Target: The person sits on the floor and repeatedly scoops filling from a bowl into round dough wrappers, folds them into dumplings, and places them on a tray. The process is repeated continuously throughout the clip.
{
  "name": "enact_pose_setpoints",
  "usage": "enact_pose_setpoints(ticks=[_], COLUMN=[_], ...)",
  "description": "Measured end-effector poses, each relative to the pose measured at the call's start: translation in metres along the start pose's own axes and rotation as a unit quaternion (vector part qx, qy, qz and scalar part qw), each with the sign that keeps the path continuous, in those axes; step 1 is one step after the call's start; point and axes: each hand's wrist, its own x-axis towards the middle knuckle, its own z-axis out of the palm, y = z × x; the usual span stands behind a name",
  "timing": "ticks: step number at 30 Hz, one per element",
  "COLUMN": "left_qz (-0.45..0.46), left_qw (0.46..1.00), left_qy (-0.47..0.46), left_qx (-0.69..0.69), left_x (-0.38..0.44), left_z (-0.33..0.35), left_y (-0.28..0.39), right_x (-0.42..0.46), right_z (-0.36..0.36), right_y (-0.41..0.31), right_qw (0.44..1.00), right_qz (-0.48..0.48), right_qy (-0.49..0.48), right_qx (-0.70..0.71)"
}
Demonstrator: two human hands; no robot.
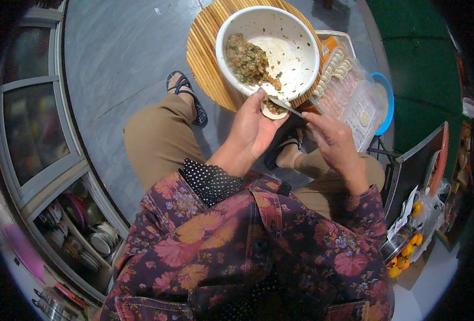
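In my left hand (249,127) lies a round dumpling wrapper (276,115) with minced filling (272,106) on it. My right hand (331,138) grips a thin metal utensil (290,108), its flat end against the filling; whether it is a knife or a spreader I cannot tell. Just beyond both hands is a white bowl (301,82), with a heap of minced filling with green bits (247,58) along its left side. The bowl rests on a round striped wooden stool or table (202,52).
To the right, a tray (347,98) carries rows of folded dumplings (333,70) and a loose wrapper (364,118). Beside it is a blue basin (390,104). Orange fruit (405,257) sits at the lower right. A glass-doored cabinet (40,128) with dishes stands at left.
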Motion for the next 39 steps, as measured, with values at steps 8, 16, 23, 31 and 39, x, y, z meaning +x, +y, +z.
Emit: enact_pose_setpoints(ticks=[8, 16, 23, 31, 39], left_qz=[0.0, 0.003, 0.0, 0.005, 0.011], left_qw=[1.0, 0.999, 0.999, 0.999, 0.999], left_qy=[0.01, -0.001, -0.012, -0.004, 0.003], left_qx=[0.013, 0.043, 0.045, 0.043, 0.052], left_x=[-0.003, -0.004, -0.004, -0.007, -0.004], left_z=[0.001, -0.002, -0.001, 0.002, -0.004], left_y=[0.002, 0.003, 0.002, 0.002, 0.001], right_x=[-0.023, 0.013, 0.039, 0.014, -0.005], right_z=[0.008, -0.023, -0.033, -0.034, -0.026], right_y=[-0.005, -0.01, -0.006, -0.002, 0.003], right_qw=[0.996, 0.996, 0.981, 0.987, 0.997], right_qz=[-0.031, -0.071, -0.123, -0.111, -0.049], right_qy=[0.052, 0.028, -0.042, -0.05, -0.017], right_qx=[-0.058, -0.043, -0.142, -0.109, -0.053])
